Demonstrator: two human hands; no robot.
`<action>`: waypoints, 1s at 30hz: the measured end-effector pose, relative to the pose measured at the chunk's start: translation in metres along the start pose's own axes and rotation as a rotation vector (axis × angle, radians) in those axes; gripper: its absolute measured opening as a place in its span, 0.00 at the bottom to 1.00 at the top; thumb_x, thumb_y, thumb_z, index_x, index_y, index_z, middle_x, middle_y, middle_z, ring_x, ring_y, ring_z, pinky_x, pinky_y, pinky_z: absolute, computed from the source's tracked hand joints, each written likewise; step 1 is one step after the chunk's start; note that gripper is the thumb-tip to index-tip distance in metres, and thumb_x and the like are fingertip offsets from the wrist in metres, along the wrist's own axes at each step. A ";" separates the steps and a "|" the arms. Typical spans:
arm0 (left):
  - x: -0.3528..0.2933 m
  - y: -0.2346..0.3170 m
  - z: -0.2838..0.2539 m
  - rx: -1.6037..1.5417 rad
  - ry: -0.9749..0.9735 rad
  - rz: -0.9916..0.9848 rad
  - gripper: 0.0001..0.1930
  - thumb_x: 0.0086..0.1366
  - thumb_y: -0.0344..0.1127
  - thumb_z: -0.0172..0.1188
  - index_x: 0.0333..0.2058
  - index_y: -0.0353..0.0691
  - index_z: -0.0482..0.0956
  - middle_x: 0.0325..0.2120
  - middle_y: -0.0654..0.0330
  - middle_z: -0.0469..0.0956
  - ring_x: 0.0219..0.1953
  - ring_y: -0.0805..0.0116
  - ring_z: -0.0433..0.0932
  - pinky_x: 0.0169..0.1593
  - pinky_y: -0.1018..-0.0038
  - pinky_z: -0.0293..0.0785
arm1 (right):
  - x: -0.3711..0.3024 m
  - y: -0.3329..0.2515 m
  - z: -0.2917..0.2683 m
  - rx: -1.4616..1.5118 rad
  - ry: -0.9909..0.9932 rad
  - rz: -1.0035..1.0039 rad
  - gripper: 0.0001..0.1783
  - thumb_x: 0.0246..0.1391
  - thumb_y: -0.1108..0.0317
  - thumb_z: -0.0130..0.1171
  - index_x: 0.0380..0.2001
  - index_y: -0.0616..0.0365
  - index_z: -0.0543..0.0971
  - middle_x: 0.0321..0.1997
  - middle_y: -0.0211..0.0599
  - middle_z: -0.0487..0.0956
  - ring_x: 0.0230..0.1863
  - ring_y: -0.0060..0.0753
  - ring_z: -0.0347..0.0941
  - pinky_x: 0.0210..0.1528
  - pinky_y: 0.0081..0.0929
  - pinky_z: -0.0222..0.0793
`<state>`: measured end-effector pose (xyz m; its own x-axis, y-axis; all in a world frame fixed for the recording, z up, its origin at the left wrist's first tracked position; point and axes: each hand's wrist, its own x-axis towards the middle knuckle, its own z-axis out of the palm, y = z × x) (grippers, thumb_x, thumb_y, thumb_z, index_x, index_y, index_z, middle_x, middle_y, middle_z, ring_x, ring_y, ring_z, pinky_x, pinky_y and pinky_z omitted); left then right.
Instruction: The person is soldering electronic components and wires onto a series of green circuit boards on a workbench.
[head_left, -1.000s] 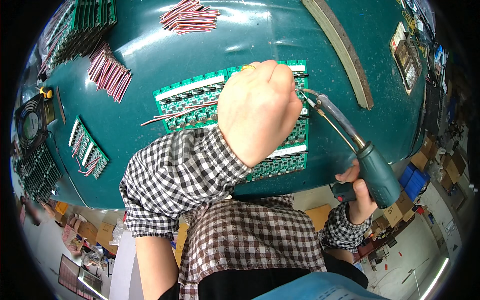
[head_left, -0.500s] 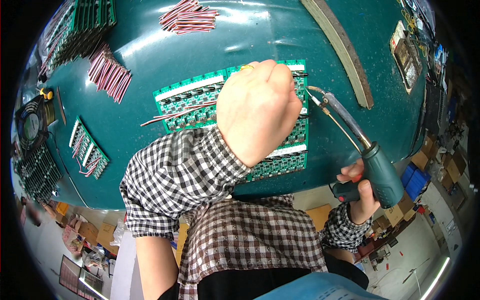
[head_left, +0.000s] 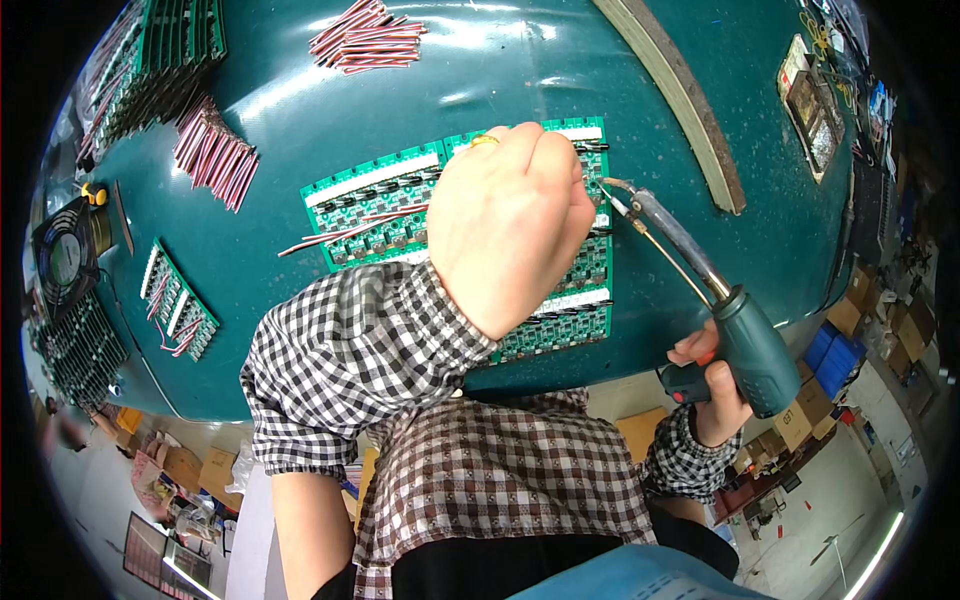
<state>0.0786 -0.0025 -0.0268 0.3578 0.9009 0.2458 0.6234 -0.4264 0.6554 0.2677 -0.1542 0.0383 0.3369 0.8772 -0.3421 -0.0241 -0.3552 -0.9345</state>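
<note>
Green circuit boards (head_left: 392,238), head view: several, lying flat on the green table (head_left: 500,85) before you, populated with components, partly under your left hand. Left hand (head_left: 510,220): back uppermost, knuckles bent, fingertips hidden beneath; whether they pinch anything cannot be told. Right hand (head_left: 720,405): wrapped around the grip of a dark green soldering gun (head_left: 755,355), whose tip (head_left: 611,193) stands at the boards' right edge; contact cannot be told. Handling note, by judgement: steady the boards with your left palm, bring tip and solder to the joint together, heat briefly, and mind your left fingers close by. Loose wires (head_left: 350,231), red, white and black: laid across the left board; best clear of the hot tip. Containers: shallow tray-like piece (head_left: 822,160), upper right, contents indistinct; blue container (head_left: 838,358), beyond the table at right, contents not discernible; cardboard box (head_left: 795,425), near it, contents likewise untold.
</note>
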 end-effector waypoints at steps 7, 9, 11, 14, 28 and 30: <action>0.000 0.002 -0.002 -0.008 -0.021 -0.026 0.08 0.42 0.24 0.59 0.21 0.40 0.69 0.19 0.60 0.70 0.23 0.60 0.70 0.28 0.70 0.66 | 0.001 0.000 0.000 -0.011 -0.040 -0.005 0.28 0.48 0.61 0.58 0.44 0.76 0.67 0.27 0.41 0.71 0.32 0.37 0.71 0.33 0.32 0.73; -0.001 0.002 -0.001 -0.003 -0.020 -0.015 0.08 0.42 0.24 0.59 0.21 0.40 0.69 0.19 0.60 0.70 0.23 0.60 0.70 0.28 0.70 0.66 | 0.000 0.000 -0.001 -0.018 -0.042 -0.015 0.28 0.48 0.61 0.58 0.44 0.77 0.67 0.27 0.41 0.71 0.31 0.37 0.71 0.33 0.32 0.73; -0.002 0.000 0.000 0.004 -0.018 -0.009 0.08 0.42 0.24 0.59 0.21 0.40 0.69 0.19 0.60 0.70 0.23 0.60 0.70 0.28 0.70 0.66 | 0.001 0.001 -0.001 -0.027 -0.048 -0.023 0.28 0.48 0.61 0.58 0.44 0.77 0.67 0.27 0.41 0.71 0.31 0.37 0.71 0.33 0.32 0.73; -0.002 0.000 0.003 0.015 0.012 0.006 0.08 0.42 0.24 0.59 0.21 0.40 0.69 0.19 0.60 0.69 0.23 0.60 0.70 0.27 0.70 0.66 | 0.001 0.001 -0.001 -0.026 -0.038 -0.024 0.28 0.48 0.62 0.58 0.44 0.77 0.66 0.26 0.41 0.71 0.31 0.37 0.71 0.33 0.32 0.73; -0.003 0.001 0.004 0.014 0.026 0.001 0.08 0.42 0.25 0.60 0.22 0.40 0.69 0.19 0.59 0.69 0.23 0.60 0.70 0.27 0.70 0.65 | 0.004 -0.001 0.002 -0.078 -0.050 -0.069 0.28 0.47 0.62 0.58 0.43 0.77 0.67 0.26 0.41 0.71 0.29 0.36 0.71 0.32 0.32 0.73; -0.003 0.000 0.004 0.005 0.036 0.005 0.08 0.43 0.25 0.60 0.22 0.40 0.69 0.19 0.59 0.70 0.23 0.60 0.70 0.27 0.70 0.65 | 0.005 -0.001 0.002 -0.076 -0.047 -0.067 0.28 0.47 0.62 0.58 0.43 0.77 0.67 0.26 0.41 0.71 0.28 0.36 0.71 0.32 0.32 0.73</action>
<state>0.0807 -0.0056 -0.0306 0.3356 0.9010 0.2750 0.6250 -0.4314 0.6506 0.2678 -0.1495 0.0371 0.2908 0.9135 -0.2845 0.0695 -0.3168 -0.9460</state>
